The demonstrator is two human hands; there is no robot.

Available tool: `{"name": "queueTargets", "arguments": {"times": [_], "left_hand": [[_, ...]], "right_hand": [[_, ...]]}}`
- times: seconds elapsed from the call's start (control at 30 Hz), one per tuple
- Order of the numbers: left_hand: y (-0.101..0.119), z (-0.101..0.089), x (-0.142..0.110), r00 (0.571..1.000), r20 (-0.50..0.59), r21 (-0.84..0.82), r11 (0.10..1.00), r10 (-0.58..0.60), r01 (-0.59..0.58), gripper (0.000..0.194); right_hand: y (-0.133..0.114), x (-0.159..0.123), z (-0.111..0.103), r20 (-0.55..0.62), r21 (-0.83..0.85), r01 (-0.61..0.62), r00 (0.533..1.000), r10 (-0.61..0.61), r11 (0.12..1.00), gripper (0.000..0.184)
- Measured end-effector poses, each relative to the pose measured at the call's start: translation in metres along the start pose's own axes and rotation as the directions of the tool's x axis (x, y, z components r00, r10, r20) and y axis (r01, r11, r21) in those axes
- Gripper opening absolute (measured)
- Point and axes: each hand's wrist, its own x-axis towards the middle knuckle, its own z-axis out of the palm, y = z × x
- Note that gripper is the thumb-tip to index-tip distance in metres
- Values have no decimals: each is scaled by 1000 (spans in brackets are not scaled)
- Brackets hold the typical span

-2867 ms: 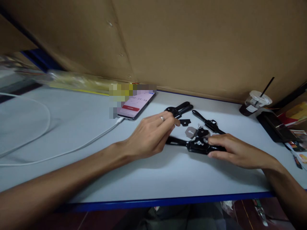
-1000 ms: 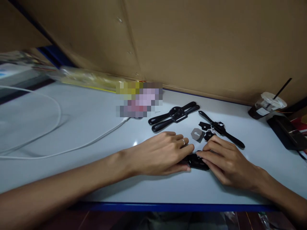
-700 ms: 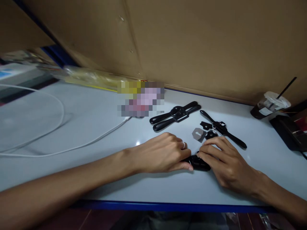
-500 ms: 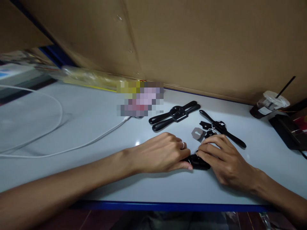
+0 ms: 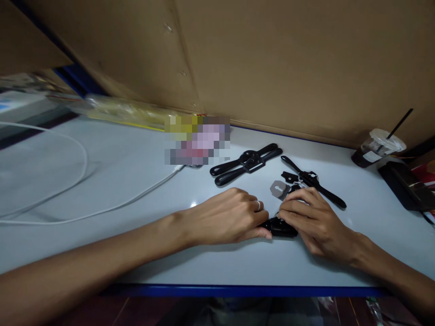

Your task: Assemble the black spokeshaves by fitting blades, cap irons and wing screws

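My left hand (image 5: 227, 217) is closed around one end of a black spokeshave (image 5: 284, 231) lying low on the table. Over the middle of that tool, the bent fingers of my right hand (image 5: 317, 224) come together in a pinch; whatever lies between the fingertips is hidden. Just beyond them are a grey slotted blade (image 5: 277, 189), a black cap plate (image 5: 289, 177) and small shiny hardware (image 5: 299, 183), partly covered by my right hand. Another spokeshave body (image 5: 310, 178) lies slantwise behind these parts. Two more spokeshaves (image 5: 252, 160) rest side by side to the left.
A pixelated phone-like object (image 5: 202, 142) has a white cable (image 5: 136, 199) running left across the white table (image 5: 163, 267). Plastic-wrapped yellow material (image 5: 129, 109) lies along the cardboard wall. At right stand a drink cup with straw (image 5: 379, 147) and a black box-like object (image 5: 404, 185).
The fingers of my right hand have shifted slightly over the spokeshave. My left hand keeps its grip, and the loose parts lie as before; the view has moved a little.
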Motion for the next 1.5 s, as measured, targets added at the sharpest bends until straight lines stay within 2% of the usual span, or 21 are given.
{"name": "queueTargets", "arguments": {"times": [0.3, 0.4, 0.53, 0.63, 0.73, 0.87, 0.93, 1.0, 1.23, 1.4, 1.5], "left_hand": [[0, 1, 1, 1000, -7, -2, 1000, 7, -7, 62], [0, 0, 1, 1000, -16, 5, 1000, 13, -13, 64], [-1, -1, 1, 1000, -2, -8, 1000, 26, -26, 63], [-1, -2, 1, 999, 28, -25, 999, 39, -39, 62], [1, -2, 1, 999, 42, 2, 1000, 9, -9, 63], [3, -1, 1, 999, 26, -5, 1000, -27, 27, 60], [4, 0, 0, 999, 22, -20, 999, -39, 40, 59], [4, 0, 0, 999, 8, -30, 998, -53, 53, 59], [5, -2, 1, 997, 38, -55, 996, -62, 64, 56], [5, -2, 0, 998, 21, -72, 996, -58, 60, 59], [5, -2, 0, 998, 34, -73, 996, -56, 59, 59]], "right_hand": [[3, 0, 1, -7, 49, 8, 1000, -7, 999, 36], [8, 0, 0, 25, 89, 3, 1000, -5, 996, 35], [13, 2, -4, 80, 220, -2, 997, -16, 975, 34], [10, 3, -7, 55, 310, -4, 998, -14, 951, 37], [3, 3, -10, -36, 252, -57, 997, 68, 966, 38], [-2, 1, -8, -144, 88, -131, 979, 143, 987, 20], [-3, 0, -5, -117, 0, -147, 982, 146, 989, 13], [-5, -1, -1, -63, -48, -148, 987, 145, 988, 15], [-11, -3, 0, 0, 19, -129, 992, 129, 991, 15], [-16, -1, -2, -30, 81, -53, 998, 55, 995, 12], [-16, 0, -5, -65, 22, -25, 998, 26, 999, 13]]}}
